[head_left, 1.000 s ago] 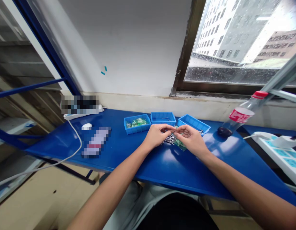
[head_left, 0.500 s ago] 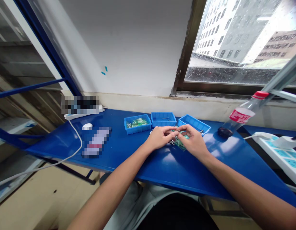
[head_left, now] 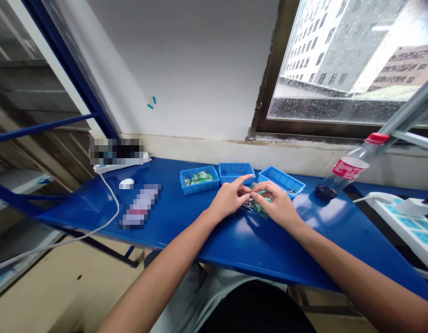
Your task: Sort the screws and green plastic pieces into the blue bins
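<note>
Over a pile of small green and metallic pieces point(head_left: 258, 206) on the blue table, my two hands meet with their fingertips close together. My left hand point(head_left: 229, 198) has its index finger raised, while the thumb and the other fingers pinch at something too small to name. My right hand point(head_left: 277, 202) curves in from the other side, its thumb and fingertips pinched near the left thumb. Beyond them stand a blue bin point(head_left: 199, 188) of green and whitish pieces, a middle bin point(head_left: 236, 178) with a few thin metal pieces, and a right bin point(head_left: 279, 184) with small dark pieces in one corner.
A tilted bottle with a red cap point(head_left: 351, 167) is at the right, near a white power strip point(head_left: 404, 217). On the left of the table point(head_left: 175, 222) lie a white rounded object point(head_left: 127, 182), a blurred-out flat item point(head_left: 140, 206) and a trailing cable point(head_left: 117, 208).
My left index finger has lifted away from the right hand's fingers. Both hands have shifted slightly, and more of the metallic pieces show below them.
</note>
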### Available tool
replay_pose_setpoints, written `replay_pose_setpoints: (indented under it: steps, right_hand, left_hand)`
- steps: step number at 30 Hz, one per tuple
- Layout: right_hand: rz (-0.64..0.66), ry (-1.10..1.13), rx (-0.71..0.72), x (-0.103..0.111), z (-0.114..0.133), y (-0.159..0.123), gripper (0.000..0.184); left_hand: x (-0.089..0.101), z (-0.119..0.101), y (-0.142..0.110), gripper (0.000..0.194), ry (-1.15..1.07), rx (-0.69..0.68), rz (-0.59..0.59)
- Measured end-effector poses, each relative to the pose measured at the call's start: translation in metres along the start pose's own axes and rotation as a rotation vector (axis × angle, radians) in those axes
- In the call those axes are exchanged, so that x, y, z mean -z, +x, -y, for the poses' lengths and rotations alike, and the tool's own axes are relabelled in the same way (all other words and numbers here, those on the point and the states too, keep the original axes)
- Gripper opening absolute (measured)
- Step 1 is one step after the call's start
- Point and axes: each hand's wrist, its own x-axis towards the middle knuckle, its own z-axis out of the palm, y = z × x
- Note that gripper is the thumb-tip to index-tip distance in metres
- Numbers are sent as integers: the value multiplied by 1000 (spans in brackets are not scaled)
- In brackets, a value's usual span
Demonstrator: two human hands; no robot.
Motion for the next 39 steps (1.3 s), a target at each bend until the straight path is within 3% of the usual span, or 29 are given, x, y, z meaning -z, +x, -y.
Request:
replay_pose_setpoints:
  steps: [7, 17, 23, 28, 31, 34, 39]
  right_hand:
    - [31, -14, 12, 0, 4, -1, 24]
    - [84, -117, 113, 1, 9, -1, 8]
    - [33, -79, 93, 0, 7, -2, 4]
    - [-43, 28, -27, 1, 0, -1, 17]
    - [-25, 40, -55, 2, 1, -1, 26]
    - [-7, -25, 16, 2, 6, 0, 28]
    - [94, -55, 38, 1, 10, -1, 26]
  left_hand:
    - [-2, 6, -2, 61, 82, -59, 88]
    - [5, -3, -5, 60, 322, -160, 186]
    - [1, -5, -6, 67, 348, -193, 152]
    - [1, -2, -3, 61, 211, -184, 1]
    - [3, -4, -1, 51, 134, -176, -85]
    - [4, -7, 0, 49, 55, -152, -143]
    - [2, -9, 2, 47, -29, -84, -148]
